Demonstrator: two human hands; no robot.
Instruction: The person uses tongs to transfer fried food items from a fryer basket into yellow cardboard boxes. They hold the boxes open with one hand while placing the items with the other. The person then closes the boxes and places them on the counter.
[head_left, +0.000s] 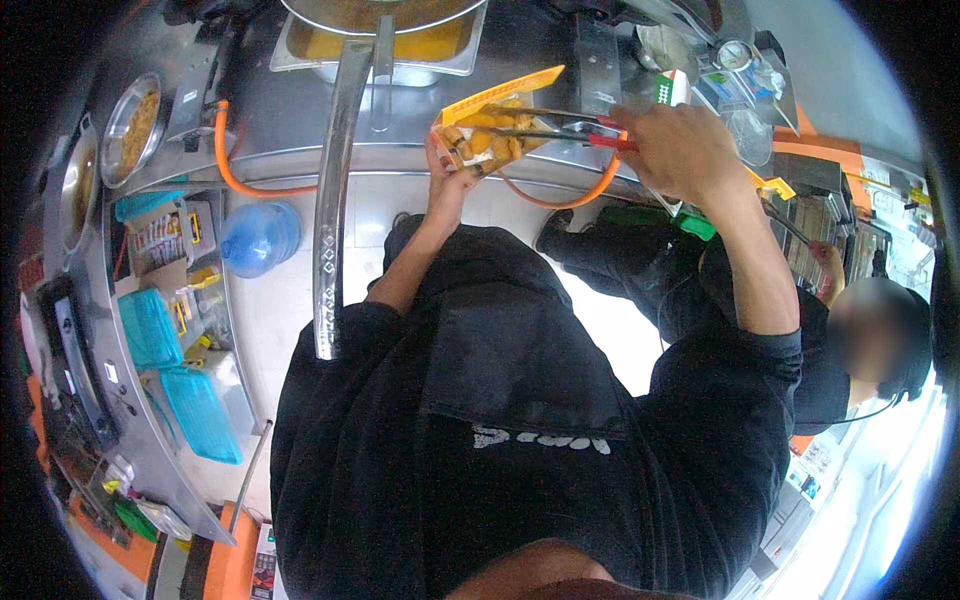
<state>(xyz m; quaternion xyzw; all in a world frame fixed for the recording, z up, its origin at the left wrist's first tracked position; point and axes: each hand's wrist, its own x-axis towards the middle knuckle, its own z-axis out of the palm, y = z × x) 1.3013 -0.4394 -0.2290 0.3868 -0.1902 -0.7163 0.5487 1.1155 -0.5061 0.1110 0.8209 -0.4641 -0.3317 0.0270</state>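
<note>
My left hand (448, 196) holds a yellow cardboard food box (510, 91) from below, tilted with its lid raised. Inside the box lie several golden fried pieces (495, 144) and some white paper lining. My right hand (684, 152) grips a pair of metal tongs (559, 136) by their red handles. The tongs reach into the box, and their tips lie among the fried pieces. Whether the tips pinch a piece is too small to tell.
A long metal handle (335, 217) juts towards me from a round pan above a steel tray (471, 56). Orange hoses (229, 165) hang at the counter's front. A blue water jug (261, 240) stands on the floor. To my right is a co-worker (814, 375); a bowl of food (135, 131) sits left.
</note>
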